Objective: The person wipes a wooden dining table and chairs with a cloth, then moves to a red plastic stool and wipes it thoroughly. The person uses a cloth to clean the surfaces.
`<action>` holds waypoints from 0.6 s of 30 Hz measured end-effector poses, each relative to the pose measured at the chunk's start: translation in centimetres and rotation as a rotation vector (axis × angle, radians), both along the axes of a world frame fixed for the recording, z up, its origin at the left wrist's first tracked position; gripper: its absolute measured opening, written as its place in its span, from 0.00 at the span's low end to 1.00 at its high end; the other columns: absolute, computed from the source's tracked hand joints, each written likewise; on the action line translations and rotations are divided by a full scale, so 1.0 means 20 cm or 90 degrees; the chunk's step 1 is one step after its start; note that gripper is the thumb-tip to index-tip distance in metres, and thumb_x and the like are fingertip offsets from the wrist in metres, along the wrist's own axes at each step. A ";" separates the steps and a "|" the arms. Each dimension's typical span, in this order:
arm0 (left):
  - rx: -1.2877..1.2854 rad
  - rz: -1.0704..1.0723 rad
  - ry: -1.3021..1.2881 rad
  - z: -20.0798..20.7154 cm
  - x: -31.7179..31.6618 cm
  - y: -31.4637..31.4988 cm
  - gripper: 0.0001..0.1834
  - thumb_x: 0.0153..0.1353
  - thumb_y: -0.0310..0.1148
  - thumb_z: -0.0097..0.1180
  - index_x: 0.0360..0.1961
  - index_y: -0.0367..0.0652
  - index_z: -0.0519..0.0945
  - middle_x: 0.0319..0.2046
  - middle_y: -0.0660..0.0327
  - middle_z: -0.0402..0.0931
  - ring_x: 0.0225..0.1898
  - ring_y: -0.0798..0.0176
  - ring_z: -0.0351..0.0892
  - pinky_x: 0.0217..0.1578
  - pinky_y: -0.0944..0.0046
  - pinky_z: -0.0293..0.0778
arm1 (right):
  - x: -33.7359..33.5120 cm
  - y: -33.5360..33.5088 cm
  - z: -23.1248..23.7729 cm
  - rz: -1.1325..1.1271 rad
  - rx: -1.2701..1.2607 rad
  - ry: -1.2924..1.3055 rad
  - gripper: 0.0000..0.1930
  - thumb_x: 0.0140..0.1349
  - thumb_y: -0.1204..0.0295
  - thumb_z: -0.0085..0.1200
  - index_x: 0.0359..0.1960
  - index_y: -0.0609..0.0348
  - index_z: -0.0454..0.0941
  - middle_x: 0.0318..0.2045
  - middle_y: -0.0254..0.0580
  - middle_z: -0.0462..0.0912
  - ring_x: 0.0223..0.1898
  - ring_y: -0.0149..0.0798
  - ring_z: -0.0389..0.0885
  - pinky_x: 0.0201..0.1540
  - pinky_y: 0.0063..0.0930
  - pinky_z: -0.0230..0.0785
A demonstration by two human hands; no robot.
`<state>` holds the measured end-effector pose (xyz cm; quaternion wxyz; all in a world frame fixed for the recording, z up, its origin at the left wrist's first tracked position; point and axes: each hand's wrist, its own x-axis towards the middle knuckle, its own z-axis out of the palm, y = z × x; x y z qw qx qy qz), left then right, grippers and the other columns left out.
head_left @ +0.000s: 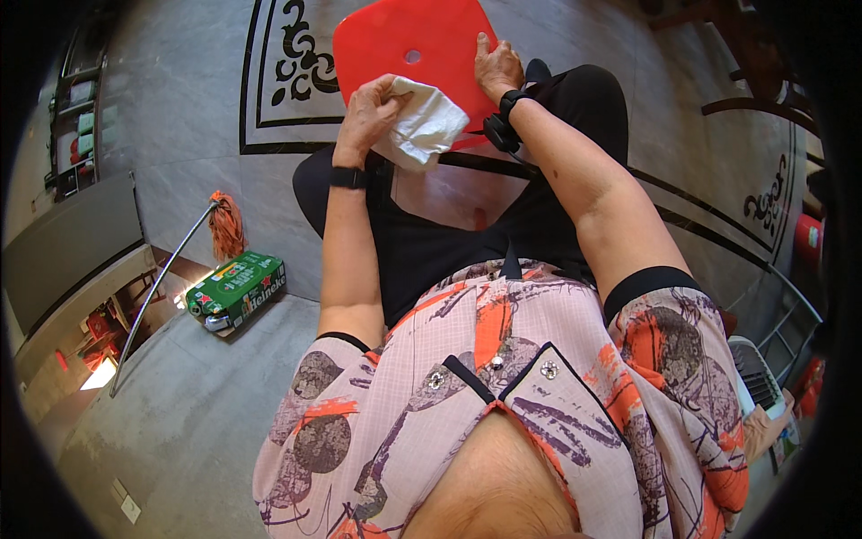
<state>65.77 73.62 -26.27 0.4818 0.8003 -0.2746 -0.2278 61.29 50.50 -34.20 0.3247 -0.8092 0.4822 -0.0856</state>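
In front of my knees is a red plastic stool [431, 31], its seat facing me, with a small round hole near the middle. My left hand [366, 117] is closed on a white cloth [422, 126], which hangs over the seat's near edge. Whether the cloth presses on the seat is hard to tell. My right hand [498, 70] grips the stool's right edge, thumb on the seat side and fingers curled against the rim. Most of the stool's legs are hidden from view.
To the left, an orange-headed mop [227, 229] leans with its metal handle beside a green carton [235, 289] on the grey floor. Dark wooden chair legs [763, 108] stand at the upper right. A metal rack [790, 328] and a white basket [756, 373] are at the right.
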 end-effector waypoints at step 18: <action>0.303 0.191 -0.486 -0.21 -0.40 -0.11 0.28 0.56 0.40 0.66 0.59 0.49 0.79 0.56 0.54 0.70 0.58 0.47 0.65 0.59 0.51 0.64 | -0.01 0.00 -0.01 0.013 -0.015 -0.010 0.36 0.68 0.39 0.40 0.52 0.64 0.77 0.50 0.61 0.81 0.51 0.63 0.81 0.55 0.54 0.73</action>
